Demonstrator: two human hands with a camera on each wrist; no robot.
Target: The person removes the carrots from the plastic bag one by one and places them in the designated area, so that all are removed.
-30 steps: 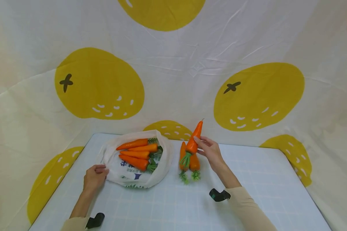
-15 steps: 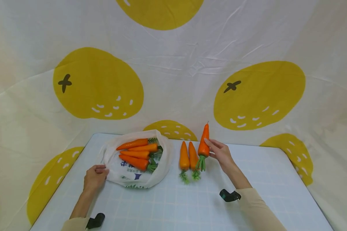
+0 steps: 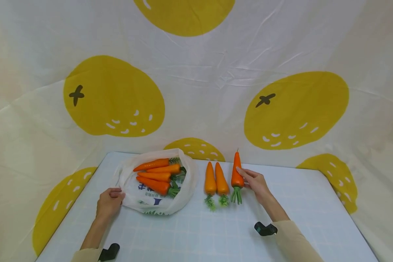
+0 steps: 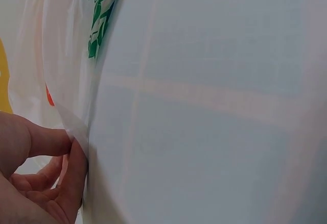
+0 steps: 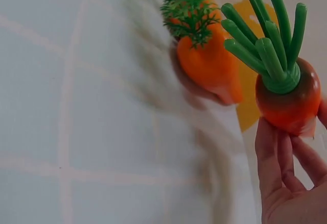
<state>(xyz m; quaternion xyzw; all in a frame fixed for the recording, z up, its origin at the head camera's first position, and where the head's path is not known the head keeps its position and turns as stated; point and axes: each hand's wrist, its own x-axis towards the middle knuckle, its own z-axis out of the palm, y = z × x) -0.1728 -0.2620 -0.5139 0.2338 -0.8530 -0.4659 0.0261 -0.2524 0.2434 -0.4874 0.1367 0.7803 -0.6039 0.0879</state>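
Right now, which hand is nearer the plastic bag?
Left. The left hand pinches the edge of the plastic bag; the right hand is well to its right, past two loose carrots, holding another carrot.

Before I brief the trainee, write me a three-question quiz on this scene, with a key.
1. True or false: the left hand pinches the white bag.
2. How many carrots show inside the bag?
3. In the head view, where is the held carrot in the right hand, relative to the two unheld carrots beside the bag?
A) left of both
B) between them
C) right of both

Key: 1. True. 2. Four. 3. C.
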